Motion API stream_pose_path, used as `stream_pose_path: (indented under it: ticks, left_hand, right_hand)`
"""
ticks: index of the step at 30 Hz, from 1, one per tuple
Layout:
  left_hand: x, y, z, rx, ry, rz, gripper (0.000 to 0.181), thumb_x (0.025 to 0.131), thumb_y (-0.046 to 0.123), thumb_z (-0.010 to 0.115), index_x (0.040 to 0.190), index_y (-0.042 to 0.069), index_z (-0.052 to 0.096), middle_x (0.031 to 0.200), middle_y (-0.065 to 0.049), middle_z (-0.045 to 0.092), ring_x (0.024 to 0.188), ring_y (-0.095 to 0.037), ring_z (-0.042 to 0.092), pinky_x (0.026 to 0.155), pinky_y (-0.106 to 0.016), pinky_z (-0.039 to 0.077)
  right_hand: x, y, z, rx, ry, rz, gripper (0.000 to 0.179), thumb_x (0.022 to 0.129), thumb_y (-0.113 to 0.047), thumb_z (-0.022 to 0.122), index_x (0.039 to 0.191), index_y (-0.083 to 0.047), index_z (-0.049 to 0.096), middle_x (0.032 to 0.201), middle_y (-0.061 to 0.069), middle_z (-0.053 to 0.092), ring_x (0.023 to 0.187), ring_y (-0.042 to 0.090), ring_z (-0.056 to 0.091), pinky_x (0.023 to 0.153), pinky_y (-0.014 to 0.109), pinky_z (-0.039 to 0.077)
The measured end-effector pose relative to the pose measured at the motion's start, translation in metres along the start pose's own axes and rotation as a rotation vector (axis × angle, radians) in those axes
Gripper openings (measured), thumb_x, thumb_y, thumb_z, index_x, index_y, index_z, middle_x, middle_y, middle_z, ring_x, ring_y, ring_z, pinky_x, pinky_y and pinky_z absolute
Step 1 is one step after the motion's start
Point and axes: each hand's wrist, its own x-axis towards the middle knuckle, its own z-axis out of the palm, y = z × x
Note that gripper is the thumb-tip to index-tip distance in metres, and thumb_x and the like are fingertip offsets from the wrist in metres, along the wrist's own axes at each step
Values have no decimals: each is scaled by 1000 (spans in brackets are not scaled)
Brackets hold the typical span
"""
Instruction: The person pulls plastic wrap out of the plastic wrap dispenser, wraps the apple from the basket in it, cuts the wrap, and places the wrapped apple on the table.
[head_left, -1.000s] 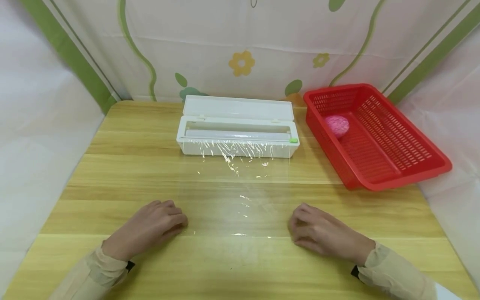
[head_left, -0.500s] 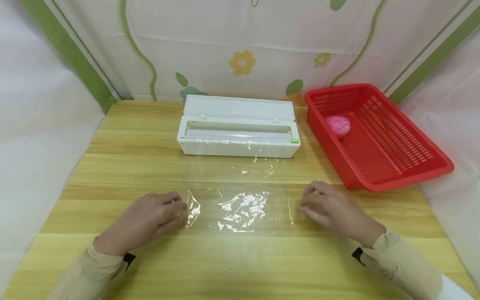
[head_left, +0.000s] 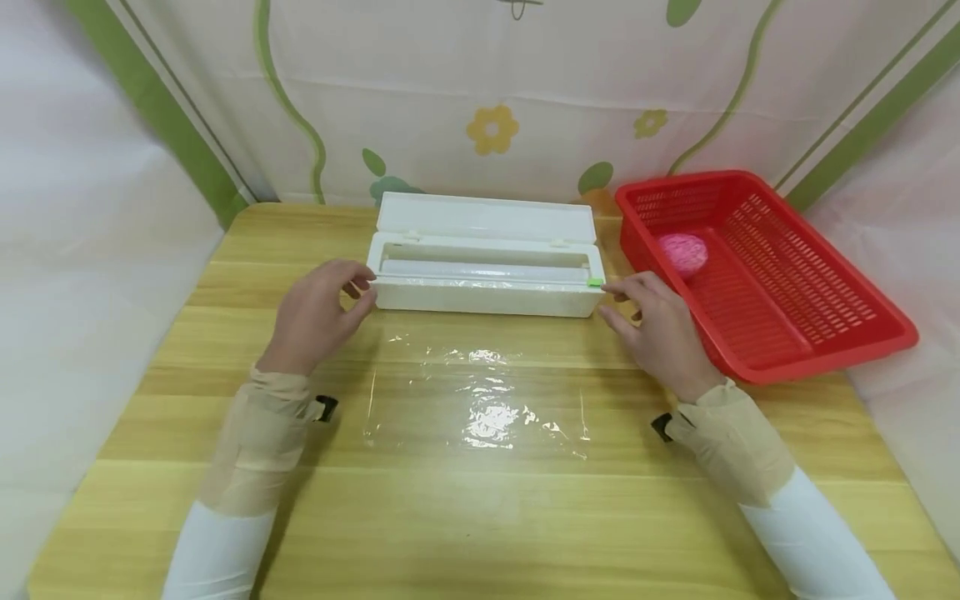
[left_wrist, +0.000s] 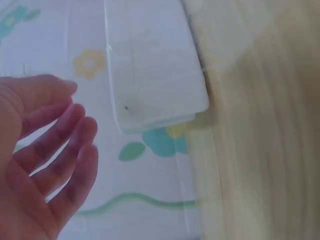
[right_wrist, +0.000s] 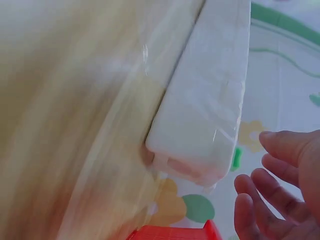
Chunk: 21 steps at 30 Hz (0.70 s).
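Left hand (head_left: 315, 312) and right hand (head_left: 660, 329) have moved to the far box (head_left: 480, 298) (each grip loosely spread). Caution: bumping the box may wrinkle the near film (head_left: 491, 421).

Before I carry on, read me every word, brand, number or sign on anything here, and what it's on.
No readable text in any view.
White oblong plastic box: no lettering seen; one dark speck, too small to make out.
Small bright green tab: too small to tell.
Clear plastic film, red perforated plastic basket, mottled pink round object: none seen.
White fabric backdrop: printed flowers, leaves and stripes, no lettering seen.
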Motion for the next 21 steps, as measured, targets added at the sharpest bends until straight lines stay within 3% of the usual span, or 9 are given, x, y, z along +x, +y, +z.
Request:
stream_pose_path:
  ticks: [3, 10, 13, 17, 21]
  left_hand:
    - [10, -7, 4, -8, 10, -37, 19, 98, 7, 71, 116, 0, 72, 109, -18, 75, 95, -34, 74, 75, -49, 59]
    - [22, -23, 10, -88, -72, -108, 21, 99, 9, 72, 118, -1, 73, 118, -21, 72, 105, -38, 72, 86, -53, 62]
    - [24, -27, 12, -96, -83, -114, 17, 99, 9, 73, 113, -1, 75, 117, -20, 72, 105, -37, 73, 86, -52, 63]
    - [26, -32, 14, -131, -87, -105, 14, 98, 7, 74, 110, -1, 75, 115, -19, 71, 103, -35, 73, 87, -50, 64]
    - [27, -34, 15, -163, -78, -102, 12, 97, 6, 75, 107, -1, 76, 111, -18, 71, 102, -34, 73, 90, -50, 63]
  right_hand:
    - [10, 6, 5, 4, -1, 33, 32, 93, -5, 80, 123, 2, 73, 113, 20, 70, 99, 34, 70, 78, 52, 61]
    - [18, 16, 15, 55, -10, 93, 31, 93, -2, 79, 123, 3, 73, 115, 20, 70, 103, 37, 72, 78, 50, 63]
    - [19, 19, 19, 72, -12, 118, 32, 93, -3, 79, 123, 2, 74, 115, 19, 70, 103, 35, 73, 77, 31, 63]
    - [20, 22, 22, 96, 5, 152, 32, 91, -3, 81, 122, 2, 74, 115, 18, 71, 101, 33, 73, 76, 1, 47]
    - [23, 24, 22, 112, 14, 151, 32, 91, -1, 81, 121, 4, 75, 114, 20, 71, 99, 33, 73, 76, -6, 39]
